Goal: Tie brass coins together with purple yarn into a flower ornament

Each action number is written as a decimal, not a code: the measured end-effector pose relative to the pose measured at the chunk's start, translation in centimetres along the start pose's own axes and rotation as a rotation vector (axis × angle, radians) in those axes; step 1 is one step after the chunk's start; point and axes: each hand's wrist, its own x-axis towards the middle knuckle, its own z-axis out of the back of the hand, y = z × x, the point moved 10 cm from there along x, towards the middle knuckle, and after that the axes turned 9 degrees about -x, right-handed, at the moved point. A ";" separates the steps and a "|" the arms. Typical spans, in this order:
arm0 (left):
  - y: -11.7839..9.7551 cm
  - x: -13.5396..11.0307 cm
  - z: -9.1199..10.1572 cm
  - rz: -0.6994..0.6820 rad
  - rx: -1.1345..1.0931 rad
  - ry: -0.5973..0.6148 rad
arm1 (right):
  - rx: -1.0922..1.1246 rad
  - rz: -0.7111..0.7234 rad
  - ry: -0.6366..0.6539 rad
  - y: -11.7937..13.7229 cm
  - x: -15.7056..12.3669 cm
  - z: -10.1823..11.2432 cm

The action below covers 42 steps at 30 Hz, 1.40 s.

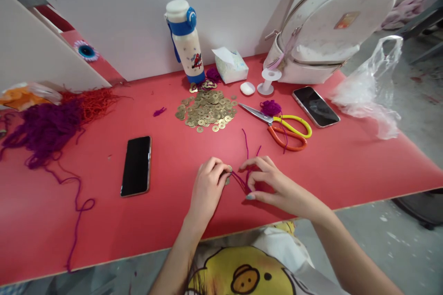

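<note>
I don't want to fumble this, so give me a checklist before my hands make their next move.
1. Left hand on a coin: ok, pinched at the fingertips.
2. Right hand at the purple cord: ok, fingers curled beside it.
3. Cord firmly gripped by the right hand: cannot tell.
4. Scissors free of yarn: not ok, a purple strand crosses the handles.
5. Coin pile apart from both hands: ok, it lies beyond them.
</note>
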 end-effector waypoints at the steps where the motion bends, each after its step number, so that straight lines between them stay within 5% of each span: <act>1: 0.1 0.0 0.2 0.001 0.015 -0.007 | 0.057 0.020 0.009 0.3 -0.2 0.2; 9: 1.0 0.0 2.2 0.048 0.046 -0.077 | 0.498 0.130 -0.218 -0.2 -2.8 6.0; 18: 1.0 -0.1 2.0 0.050 0.085 -0.076 | 0.902 0.105 -0.302 -0.9 -4.0 7.1; 23: 0.9 0.0 1.9 0.053 0.095 -0.065 | 0.828 0.199 -0.431 0.4 -4.7 9.2; 30: -1.3 -1.5 4.9 -0.030 -0.179 -0.218 | 0.812 0.155 -0.248 2.4 -1.5 4.9; 34: -3.3 -2.2 3.2 -0.054 -0.422 0.003 | 0.802 0.171 -0.094 4.2 0.2 2.1; 38: -2.6 -2.6 1.4 0.068 -0.567 0.057 | 0.758 0.134 -0.161 4.0 1.0 2.3; 42: 0.4 -3.1 2.4 0.189 -0.643 -0.102 | 0.737 0.091 -0.280 2.6 0.8 3.5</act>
